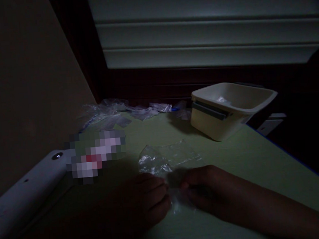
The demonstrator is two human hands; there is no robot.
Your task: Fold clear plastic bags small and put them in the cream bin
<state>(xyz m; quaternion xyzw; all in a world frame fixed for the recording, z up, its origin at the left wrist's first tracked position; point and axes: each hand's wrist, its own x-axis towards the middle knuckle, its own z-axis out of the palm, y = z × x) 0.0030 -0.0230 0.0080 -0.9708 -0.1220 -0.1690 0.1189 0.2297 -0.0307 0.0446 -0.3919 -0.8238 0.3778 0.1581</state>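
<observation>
A clear, crinkled plastic bag (pixel 170 157) lies spread on the light green table top, catching light along its folds. My left hand (pixel 148 200) is closed at the bag's near left side, its fingers curled together over the plastic. From the right, my right hand (pixel 209 189) grips the near part of the same bag in a pinch between thumb and fingers. Part of the bag is hidden behind my hands, and the dim light blurs the finger details. I cannot make out anything inside the bag.
A cream plastic bin (pixel 218 123) with a grey handle stands at the table's back right, a piece of clear plastic inside. Several clear bags (pixel 114 112) lie heaped along the back edge. A long white device (pixel 29 192) and a pixelated patch are at left; a shutter rises behind.
</observation>
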